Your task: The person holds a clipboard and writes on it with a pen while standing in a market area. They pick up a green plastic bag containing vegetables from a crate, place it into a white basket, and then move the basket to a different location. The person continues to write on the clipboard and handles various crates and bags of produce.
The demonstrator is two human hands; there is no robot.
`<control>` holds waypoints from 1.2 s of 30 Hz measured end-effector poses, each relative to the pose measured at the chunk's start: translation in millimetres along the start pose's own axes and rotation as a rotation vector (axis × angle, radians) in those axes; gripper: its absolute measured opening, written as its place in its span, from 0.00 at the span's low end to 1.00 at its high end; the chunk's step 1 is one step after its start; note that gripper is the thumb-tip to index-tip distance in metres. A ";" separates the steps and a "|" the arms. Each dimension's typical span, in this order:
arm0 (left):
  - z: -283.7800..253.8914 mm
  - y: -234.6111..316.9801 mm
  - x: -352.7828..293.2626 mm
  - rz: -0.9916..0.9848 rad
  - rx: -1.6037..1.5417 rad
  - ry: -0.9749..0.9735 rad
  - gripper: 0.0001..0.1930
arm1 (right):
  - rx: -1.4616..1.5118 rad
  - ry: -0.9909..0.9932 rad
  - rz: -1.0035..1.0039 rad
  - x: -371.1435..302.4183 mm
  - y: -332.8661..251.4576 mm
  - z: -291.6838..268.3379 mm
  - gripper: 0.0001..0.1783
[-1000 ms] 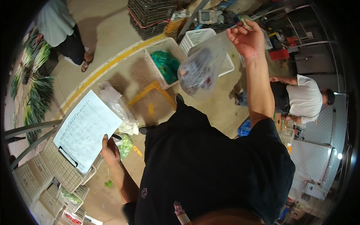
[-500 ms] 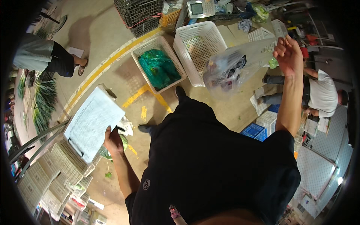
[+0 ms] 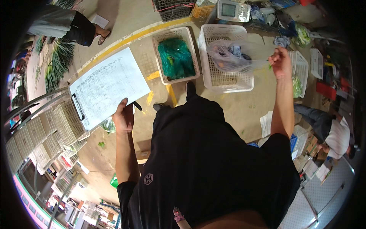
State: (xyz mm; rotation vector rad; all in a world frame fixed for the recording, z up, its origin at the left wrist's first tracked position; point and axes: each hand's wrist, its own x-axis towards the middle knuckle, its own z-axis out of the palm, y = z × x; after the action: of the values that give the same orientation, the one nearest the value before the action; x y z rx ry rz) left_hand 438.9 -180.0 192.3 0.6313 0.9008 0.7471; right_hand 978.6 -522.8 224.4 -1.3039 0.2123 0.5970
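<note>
My left hand (image 3: pixel 124 116) grips the lower right edge of a clipboard (image 3: pixel 77 107) with its thumb on top. A white sheet of handwriting (image 3: pixel 108 86) lies under its clip. A black pen-like stick (image 3: pixel 137 106) pokes out beside that hand's fingers. My right hand (image 3: pixel 281 64) is closed on the gathered end of a clear plastic bag (image 3: pixel 253 63), its fingers slightly blurred. Dark and orange-brown contents, hard to make out, fill the bag's far end. The bag stretches sideways over a white perforated crate (image 3: pixel 228 87); whether it rests on the crate's bottom I cannot tell.
Left of that crate stands another pale crate (image 3: pixel 163 78) with a green bag (image 3: pixel 176 59) inside. A scale with a display (image 3: pixel 233 10) is behind. Stacked crates (image 3: pixel 45 124) and leafy greens (image 3: pixel 60 63) lie left. One person (image 3: pixel 57 23) stands far left, another (image 3: pixel 331 131) right.
The plastic bag has swung left and come over the white crate. My right hand has moved left and slightly nearer. The clipboard has shifted right in view as the view turned.
</note>
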 end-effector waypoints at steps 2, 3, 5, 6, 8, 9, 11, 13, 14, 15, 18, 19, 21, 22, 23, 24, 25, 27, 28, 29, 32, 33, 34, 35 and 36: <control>19.1 -7.6 -14.4 -0.010 -0.006 0.017 0.33 | -0.079 0.017 0.031 42.2 18.8 -7.4 0.10; 23.8 -14.7 -9.2 0.005 -0.015 -0.008 0.33 | -0.070 -0.020 0.032 72.1 23.7 -6.5 0.10; 27.9 -21.9 -18.4 0.003 -0.015 0.015 0.34 | -0.122 -0.047 0.077 108.5 57.1 -0.3 0.08; 28.3 -24.9 -21.0 0.009 0.000 0.026 0.34 | -0.159 -0.023 0.068 125.4 78.7 -0.5 0.08; 8.8 -24.9 -18.8 -0.013 0.007 0.013 0.33 | -0.167 0.009 0.066 142.1 117.6 7.0 0.09; 39.0 -19.5 -26.7 0.037 0.072 0.061 0.30 | -0.145 0.033 0.067 147.1 131.0 5.3 0.10; 29.9 -22.7 -23.6 0.015 0.076 0.078 0.31 | -0.063 0.045 0.095 166.5 173.0 -9.3 0.09; 19.3 -45.5 -18.3 -0.016 0.030 0.069 0.32 | 0.002 0.060 0.079 204.6 195.8 -73.3 0.07; 27.2 -55.1 -24.3 -0.034 0.017 0.083 0.33 | 0.037 0.071 0.076 215.6 197.0 -90.3 0.07; 37.5 -43.9 -29.1 0.008 0.050 0.026 0.33 | -0.017 0.085 0.077 211.6 203.0 -74.4 0.07; 33.2 -38.1 -15.7 -0.035 0.241 0.023 0.28 | -0.161 0.137 0.108 196.3 191.4 -49.2 0.10; 51.2 -40.7 -17.1 -0.046 0.240 0.010 0.28 | -0.191 0.152 0.155 204.6 190.9 -59.7 0.11; 72.0 -45.2 -15.1 -0.105 0.222 -0.028 0.29 | -0.285 0.241 0.281 220.6 200.2 -84.1 0.13; 80.9 -45.8 -13.1 -0.102 0.217 -0.045 0.29 | -0.168 0.260 0.292 216.7 212.1 -92.7 0.14; 91.5 -48.2 -11.7 -0.100 0.209 -0.063 0.29 | -0.167 0.274 0.274 215.4 224.6 -96.8 0.17; 99.7 -54.6 -9.3 -0.109 0.194 -0.083 0.29 | -0.174 0.299 0.253 213.8 235.4 -108.5 0.20; 104.8 -58.4 -8.2 -0.105 0.191 -0.061 0.30 | -0.415 0.191 0.138 204.6 241.4 -109.6 0.28; 98.2 -57.0 -3.6 -0.165 0.190 -0.108 0.31 | -0.828 0.157 0.026 172.2 257.4 -62.2 0.34; 104.7 -75.3 1.8 -0.235 0.150 -0.169 0.31 | -0.970 0.165 -0.288 157.8 278.8 -77.0 0.30; 121.8 -82.0 -4.4 -0.241 0.074 -0.142 0.29 | -0.950 -0.133 -0.391 141.0 290.7 -58.7 0.24; 132.6 -73.9 4.1 -0.322 -0.090 -0.129 0.18 | -0.516 -0.864 -0.124 3.3 249.7 82.9 0.27; 128.6 -80.4 19.8 -0.356 -0.169 -0.115 0.16 | -0.386 -0.946 -0.060 -28.4 236.5 106.9 0.24; 139.1 -81.3 22.0 -0.350 -0.201 -0.164 0.13 | -0.260 -1.029 0.021 -60.3 225.6 132.0 0.22; 162.6 -82.5 20.4 -0.362 -0.186 -0.136 0.12 | -0.323 -1.111 -0.163 -70.8 217.1 144.2 0.14; 182.3 -79.4 14.2 -0.361 -0.178 -0.099 0.11 | -0.388 -1.203 -0.347 -80.0 210.3 156.3 0.09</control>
State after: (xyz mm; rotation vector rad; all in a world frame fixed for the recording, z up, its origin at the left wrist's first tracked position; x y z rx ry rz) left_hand 625.6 -246.6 213.6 0.3322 0.8172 0.4601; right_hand 773.6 -369.0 127.6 -1.0987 -1.1368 1.0426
